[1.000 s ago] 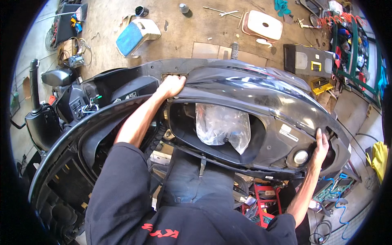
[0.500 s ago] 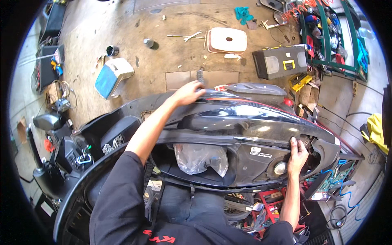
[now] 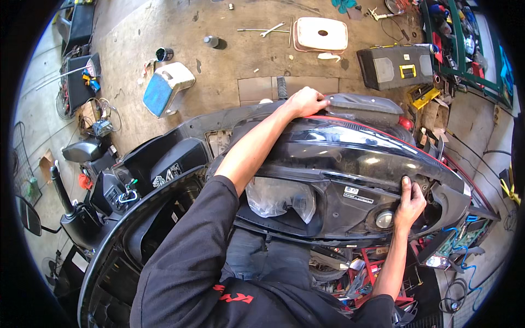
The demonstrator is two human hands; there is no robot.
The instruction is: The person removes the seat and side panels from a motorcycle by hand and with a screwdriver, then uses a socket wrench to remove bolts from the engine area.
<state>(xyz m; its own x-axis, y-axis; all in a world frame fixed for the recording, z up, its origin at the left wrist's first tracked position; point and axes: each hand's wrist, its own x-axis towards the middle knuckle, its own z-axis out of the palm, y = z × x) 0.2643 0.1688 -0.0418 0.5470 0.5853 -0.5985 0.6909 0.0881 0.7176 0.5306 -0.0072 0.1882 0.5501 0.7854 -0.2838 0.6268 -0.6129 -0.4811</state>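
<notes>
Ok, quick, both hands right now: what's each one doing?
Left hand: closed over the far upper edge of the black scooter body panel.
Right hand: gripping the same panel's near right end, fingers curled onto its rim.

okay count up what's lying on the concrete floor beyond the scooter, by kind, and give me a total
Black toolbox with yellow latch: 1
White square lid or seat pad: 1
Blue and white container on its side: 1
Wrench: 1
Small dark cans or cups, and: 2
Total: 6

Both hands, left hand and right hand, grip the black scooter body panel.
</notes>
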